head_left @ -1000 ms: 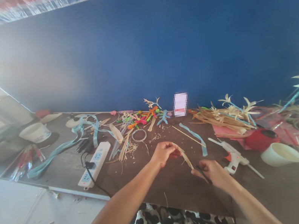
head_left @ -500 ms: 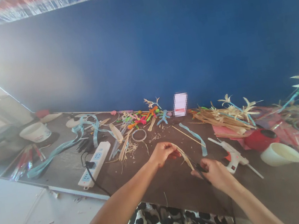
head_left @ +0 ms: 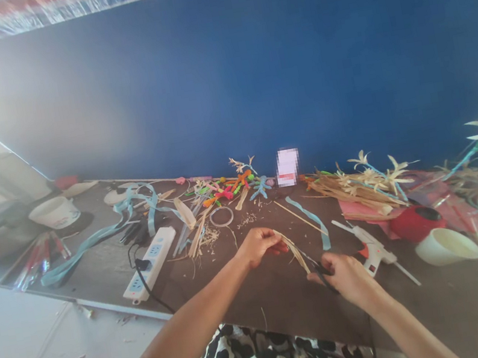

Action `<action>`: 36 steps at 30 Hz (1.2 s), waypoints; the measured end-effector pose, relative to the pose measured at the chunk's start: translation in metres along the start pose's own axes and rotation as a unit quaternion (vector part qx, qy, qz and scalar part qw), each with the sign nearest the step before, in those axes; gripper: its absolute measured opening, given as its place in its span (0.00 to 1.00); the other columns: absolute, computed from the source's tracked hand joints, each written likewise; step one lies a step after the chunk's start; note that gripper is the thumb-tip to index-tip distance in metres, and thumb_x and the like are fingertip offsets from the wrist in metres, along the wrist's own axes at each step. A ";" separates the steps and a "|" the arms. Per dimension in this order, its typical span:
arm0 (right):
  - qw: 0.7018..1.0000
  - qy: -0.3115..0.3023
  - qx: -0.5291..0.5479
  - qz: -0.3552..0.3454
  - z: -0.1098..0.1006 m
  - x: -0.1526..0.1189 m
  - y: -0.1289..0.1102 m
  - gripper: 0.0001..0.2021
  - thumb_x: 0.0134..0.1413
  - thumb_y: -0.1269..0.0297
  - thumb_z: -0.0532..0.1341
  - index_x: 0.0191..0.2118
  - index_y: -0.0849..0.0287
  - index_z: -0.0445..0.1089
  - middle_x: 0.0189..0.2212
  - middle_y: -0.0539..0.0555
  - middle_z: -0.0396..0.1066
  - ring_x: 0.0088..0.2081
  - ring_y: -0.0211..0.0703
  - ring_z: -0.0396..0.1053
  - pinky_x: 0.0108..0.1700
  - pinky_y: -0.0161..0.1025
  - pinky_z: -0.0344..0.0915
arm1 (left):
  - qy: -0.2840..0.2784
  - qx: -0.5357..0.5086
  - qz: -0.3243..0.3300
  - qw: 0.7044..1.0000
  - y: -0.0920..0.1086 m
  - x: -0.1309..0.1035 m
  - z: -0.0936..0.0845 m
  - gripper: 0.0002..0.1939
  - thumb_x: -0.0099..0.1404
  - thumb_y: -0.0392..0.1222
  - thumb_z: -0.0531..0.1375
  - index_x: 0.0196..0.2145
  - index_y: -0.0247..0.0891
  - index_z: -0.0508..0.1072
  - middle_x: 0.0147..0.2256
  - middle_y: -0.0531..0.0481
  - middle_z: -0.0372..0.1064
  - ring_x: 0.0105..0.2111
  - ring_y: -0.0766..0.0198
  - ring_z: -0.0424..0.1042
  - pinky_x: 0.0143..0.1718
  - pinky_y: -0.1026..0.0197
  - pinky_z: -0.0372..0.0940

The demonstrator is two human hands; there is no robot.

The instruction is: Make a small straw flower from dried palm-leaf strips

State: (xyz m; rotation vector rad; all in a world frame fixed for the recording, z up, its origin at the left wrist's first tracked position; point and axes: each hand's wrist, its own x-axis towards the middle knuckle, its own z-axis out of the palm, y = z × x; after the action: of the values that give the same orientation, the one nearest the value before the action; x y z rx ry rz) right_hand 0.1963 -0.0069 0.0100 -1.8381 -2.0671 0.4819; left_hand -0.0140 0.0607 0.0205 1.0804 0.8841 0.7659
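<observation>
My left hand [head_left: 260,245] pinches the upper end of a pale strip of dried husk [head_left: 296,255], which hangs down to the right over the table. In my right hand [head_left: 341,275] is a pair of black-handled scissors [head_left: 321,269], the fingers closed round the handles. The scissor blades point up and left, close along the strip's right side; whether they touch it I cannot tell. The strip's lower end comes down near my right thumb.
A glue gun [head_left: 372,248] lies right of my right hand, near a white cup [head_left: 447,245] and a red object [head_left: 418,221]. Left stands a power strip [head_left: 151,264] with a black cable. Husk strips [head_left: 350,188], pipe cleaners [head_left: 229,190] and blue ribbon [head_left: 312,218] lie behind.
The scissors show a little more of their blades beside the strip, and my right hand has shifted very slightly. My left hand keeps its pinch, nearly still.
</observation>
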 end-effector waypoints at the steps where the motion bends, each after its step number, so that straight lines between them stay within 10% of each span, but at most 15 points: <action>1: 1.000 -0.001 0.000 0.002 0.000 0.000 0.000 0.16 0.36 0.50 0.59 0.16 0.56 0.56 0.13 0.46 0.58 0.17 0.35 0.54 0.20 0.31 0.46 | 0.001 -0.001 -0.003 1.000 0.000 0.000 0.000 0.16 0.48 0.49 0.59 0.26 0.31 0.70 0.27 0.43 0.71 0.28 0.61 0.71 0.26 0.65 0.61; 27: 0.996 -0.017 0.080 0.026 0.003 0.005 -0.004 0.19 0.33 0.47 0.60 0.15 0.57 0.55 0.11 0.46 0.58 0.17 0.35 0.54 0.21 0.32 0.47 | -0.029 0.024 -0.017 0.999 -0.008 0.001 -0.006 0.14 0.49 0.47 0.59 0.26 0.31 0.70 0.28 0.44 0.71 0.28 0.62 0.70 0.26 0.65 0.60; 36: 0.865 -0.001 0.498 0.059 0.012 0.007 -0.029 0.13 0.39 0.57 0.61 0.29 0.59 0.61 0.22 0.48 0.63 0.25 0.36 0.61 0.27 0.32 0.56 | -0.020 0.077 -0.040 0.996 -0.001 -0.004 0.009 0.12 0.47 0.46 0.59 0.25 0.32 0.69 0.24 0.47 0.70 0.24 0.64 0.69 0.25 0.64 0.60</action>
State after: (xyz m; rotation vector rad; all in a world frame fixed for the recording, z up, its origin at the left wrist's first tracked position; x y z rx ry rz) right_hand 0.1643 -0.0034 0.0126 -1.2794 -1.2500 1.2794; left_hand -0.0083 0.0532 0.0224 1.1858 0.9577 0.6154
